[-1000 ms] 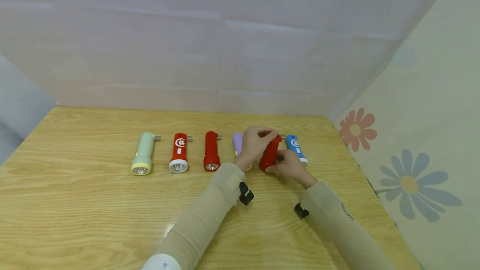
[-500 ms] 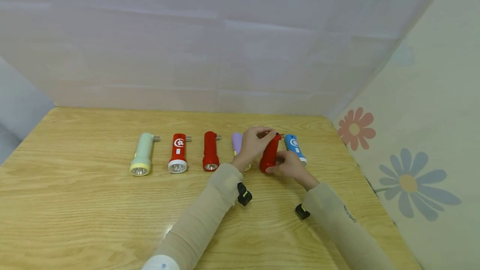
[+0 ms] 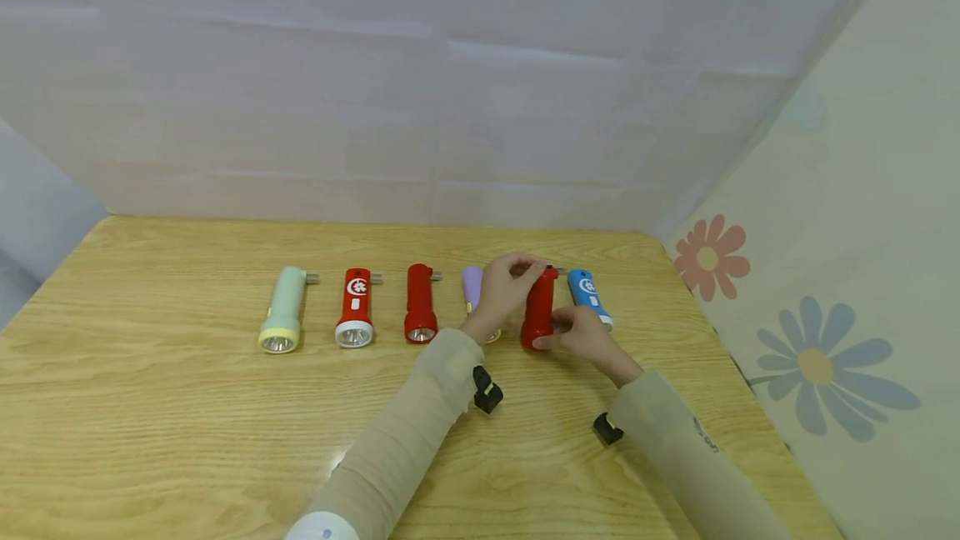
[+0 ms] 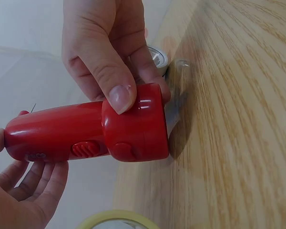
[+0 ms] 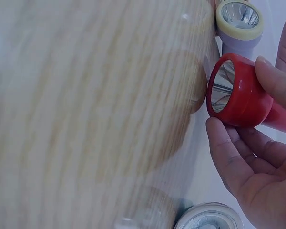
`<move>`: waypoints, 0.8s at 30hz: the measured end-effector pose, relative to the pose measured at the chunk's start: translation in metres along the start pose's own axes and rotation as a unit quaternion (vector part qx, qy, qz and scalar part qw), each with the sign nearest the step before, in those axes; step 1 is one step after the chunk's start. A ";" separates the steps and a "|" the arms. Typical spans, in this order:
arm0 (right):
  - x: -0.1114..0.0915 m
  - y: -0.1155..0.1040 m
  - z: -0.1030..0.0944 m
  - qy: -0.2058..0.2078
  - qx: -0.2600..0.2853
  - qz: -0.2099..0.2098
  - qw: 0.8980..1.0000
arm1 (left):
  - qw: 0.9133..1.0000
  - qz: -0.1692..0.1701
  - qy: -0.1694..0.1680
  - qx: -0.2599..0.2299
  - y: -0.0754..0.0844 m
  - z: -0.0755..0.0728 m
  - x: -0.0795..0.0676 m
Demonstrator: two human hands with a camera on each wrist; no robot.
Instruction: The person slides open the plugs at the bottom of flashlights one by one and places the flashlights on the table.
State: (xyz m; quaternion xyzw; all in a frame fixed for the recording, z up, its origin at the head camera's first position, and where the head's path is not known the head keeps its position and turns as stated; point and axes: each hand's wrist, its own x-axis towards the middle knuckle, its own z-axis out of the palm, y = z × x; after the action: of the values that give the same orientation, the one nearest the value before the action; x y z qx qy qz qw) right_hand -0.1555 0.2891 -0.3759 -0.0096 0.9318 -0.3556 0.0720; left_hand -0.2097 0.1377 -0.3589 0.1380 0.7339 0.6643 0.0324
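Both hands hold one red flashlight (image 3: pixel 539 307) between a purple flashlight and a blue one. My left hand (image 3: pixel 510 286) grips its tail end, thumb and fingertips on the casing. Around the lamp head is my right hand (image 3: pixel 583 333), its thumb pressed on the red collar in the left wrist view. Metal plug prongs (image 3: pixel 557 270) stick out at the tail. The right wrist view shows the reflector (image 5: pixel 224 87) facing the wooden tabletop, close to it. My left hand and wrist partly cover the purple flashlight (image 3: pixel 472 283). The blue flashlight (image 3: pixel 588 294) lies just right of my right hand.
Leftward in the same row lie a plain red flashlight (image 3: pixel 420 298), a red-and-white one (image 3: pixel 356 302) and a pale green one (image 3: pixel 285 302), lenses toward me. The table (image 3: pixel 187 423) ends at a white backdrop (image 3: pixel 337 123) and a flowered right-hand wall (image 3: pixel 847 215).
The held red flashlight has straightened from its rightward lean, its tail moving slightly left and its head slightly lower. Both hands keep their hold; the other flashlights stay in place.
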 end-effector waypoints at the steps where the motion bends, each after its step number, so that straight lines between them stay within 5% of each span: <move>1: 0.000 0.000 0.000 -0.001 0.005 0.005 1.000 | 1.000 -0.002 0.001 0.000 0.000 0.000 0.000; 24: -0.006 -0.001 0.006 0.004 0.074 0.027 0.997 | 0.999 -0.036 -0.009 0.008 -0.011 -0.004 0.007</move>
State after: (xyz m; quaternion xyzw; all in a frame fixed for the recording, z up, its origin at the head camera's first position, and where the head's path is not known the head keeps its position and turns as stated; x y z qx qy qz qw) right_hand -0.1482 0.2850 -0.3790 0.0220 0.9032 -0.4216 0.0781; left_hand -0.2195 0.1350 -0.3687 0.1173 0.7435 0.6555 0.0616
